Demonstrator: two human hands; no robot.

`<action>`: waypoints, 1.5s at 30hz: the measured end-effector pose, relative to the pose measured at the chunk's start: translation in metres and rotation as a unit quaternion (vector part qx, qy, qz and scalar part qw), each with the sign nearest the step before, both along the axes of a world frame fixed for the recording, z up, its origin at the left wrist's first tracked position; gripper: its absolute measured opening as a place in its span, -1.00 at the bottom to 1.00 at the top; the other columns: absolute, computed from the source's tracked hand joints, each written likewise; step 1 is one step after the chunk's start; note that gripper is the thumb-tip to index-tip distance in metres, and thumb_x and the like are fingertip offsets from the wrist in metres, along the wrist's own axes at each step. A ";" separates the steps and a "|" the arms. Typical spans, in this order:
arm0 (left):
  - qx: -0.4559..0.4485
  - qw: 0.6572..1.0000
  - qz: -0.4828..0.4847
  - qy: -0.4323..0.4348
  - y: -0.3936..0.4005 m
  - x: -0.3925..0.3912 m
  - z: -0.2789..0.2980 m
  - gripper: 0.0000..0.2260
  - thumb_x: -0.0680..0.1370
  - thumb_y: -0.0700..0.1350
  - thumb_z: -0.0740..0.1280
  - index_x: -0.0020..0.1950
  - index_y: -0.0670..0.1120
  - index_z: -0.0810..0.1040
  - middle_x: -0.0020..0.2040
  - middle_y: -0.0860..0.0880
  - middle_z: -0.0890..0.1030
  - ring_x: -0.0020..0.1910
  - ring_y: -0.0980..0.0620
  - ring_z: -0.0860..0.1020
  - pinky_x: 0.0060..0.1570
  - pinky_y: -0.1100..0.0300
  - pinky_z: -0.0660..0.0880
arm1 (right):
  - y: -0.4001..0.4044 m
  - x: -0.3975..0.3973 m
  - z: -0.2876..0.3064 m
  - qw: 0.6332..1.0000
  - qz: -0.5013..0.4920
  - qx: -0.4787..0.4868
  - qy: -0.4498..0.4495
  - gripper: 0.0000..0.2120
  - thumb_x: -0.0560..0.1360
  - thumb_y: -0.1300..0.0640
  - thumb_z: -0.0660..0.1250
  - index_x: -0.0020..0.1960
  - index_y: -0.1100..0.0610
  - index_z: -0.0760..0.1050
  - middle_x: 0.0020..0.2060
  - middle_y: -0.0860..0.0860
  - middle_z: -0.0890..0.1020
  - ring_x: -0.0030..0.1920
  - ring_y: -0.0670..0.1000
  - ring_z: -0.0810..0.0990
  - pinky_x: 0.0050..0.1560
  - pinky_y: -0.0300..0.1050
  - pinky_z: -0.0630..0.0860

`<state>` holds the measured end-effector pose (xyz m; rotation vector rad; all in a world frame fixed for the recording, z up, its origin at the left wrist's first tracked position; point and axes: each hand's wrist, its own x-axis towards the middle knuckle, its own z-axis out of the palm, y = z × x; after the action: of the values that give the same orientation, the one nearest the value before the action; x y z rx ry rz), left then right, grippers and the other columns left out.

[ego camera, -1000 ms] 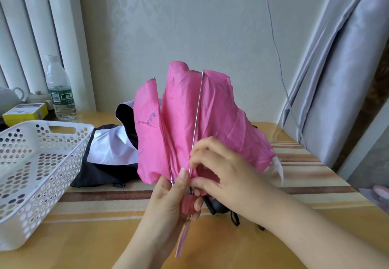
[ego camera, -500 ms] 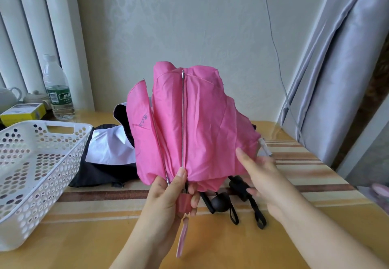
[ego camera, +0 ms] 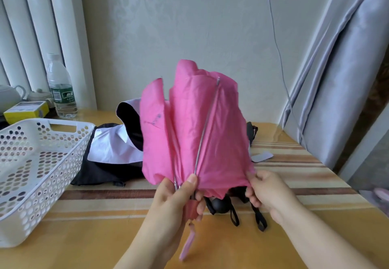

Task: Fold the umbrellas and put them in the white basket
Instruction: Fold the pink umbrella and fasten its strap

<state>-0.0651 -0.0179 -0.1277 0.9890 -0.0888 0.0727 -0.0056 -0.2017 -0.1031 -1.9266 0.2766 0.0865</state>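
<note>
pink umbrella [ego camera: 195,134]: upright in front of me, above the table [ego camera: 105,237], canopy loose and puffed, not yet pleated.
long axis: near vertical; handle end down by my palm, canopy tip up and slightly away from me.
left hand [ego camera: 179,197]: wrapped round the pink handle at the bottom, thumb pressed up against the foot of a metal rib [ego camera: 207,125]; fingers curled, gripping.
right hand [ego camera: 265,191]: at the canopy's lower right hem, thumb and fingers pinching a fold of pink fabric; fingers curled, not spread.
key relation: loose cloth lies right of and above my left grip; the shaft sits between my two hands, so my right hand is the nearer one to gather panels toward the shaft.
next move (my guess): pull the pinched panel flat and wrap it round the axis while my left hand keeps the shaft steady.
pink strap [ego camera: 188,245]: hangs below my left hand, free.
black umbrella [ego camera: 109,157]: lying on the table behind the pink one, black with white lining, unfolded; its black handle and straps show between my hands, near the table.
white basket [ego camera: 37,163]: on the table at my left, well apart from the pink umbrella, left hand's side; no umbrella in it.
progress: early, judging by both umbrellas out of the basket.
risk: fabric slipping out of the pinch, ribs springing out.
</note>
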 end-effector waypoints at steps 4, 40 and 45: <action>0.105 0.992 0.064 0.007 -0.004 0.002 -0.005 -0.72 0.47 -0.05 0.38 -0.15 -0.22 0.36 -0.42 -0.13 0.49 -0.46 -0.06 0.42 -0.45 0.14 0.36 | 0.009 -0.027 0.027 0.951 0.022 -0.271 -0.146 -0.80 0.51 -0.11 0.32 -0.09 0.02 0.42 -0.35 -0.01 0.57 -0.31 -0.05 0.54 -0.22 -0.14 0.50; 0.222 0.973 0.031 -0.045 -0.017 -0.007 -0.004 -0.54 0.40 0.23 0.18 0.03 -0.14 0.34 -0.39 -0.15 0.46 -0.51 0.03 0.36 -0.44 0.25 0.35 | 0.050 -0.005 0.071 0.806 0.002 -0.384 -0.450 -0.60 0.37 0.00 0.47 0.17 0.06 0.53 0.03 -0.03 0.38 0.14 0.06 0.31 0.13 -0.09 0.20; 0.250 0.968 0.023 -0.027 -0.021 -0.009 -0.003 -0.49 0.41 0.20 0.13 0.04 -0.24 0.39 -0.45 -0.07 0.50 -0.58 0.14 0.40 -0.49 0.34 0.33 | 0.059 -0.001 0.090 0.796 0.258 -0.369 -0.404 -0.72 0.46 0.21 0.32 0.17 0.15 0.55 0.15 0.05 0.51 0.22 0.08 0.43 0.30 -0.05 0.31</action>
<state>-0.0745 -0.0393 -0.1309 1.4943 -0.1383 0.1237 -0.0064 -0.1424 -0.0129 -2.5484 -0.9331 -0.5647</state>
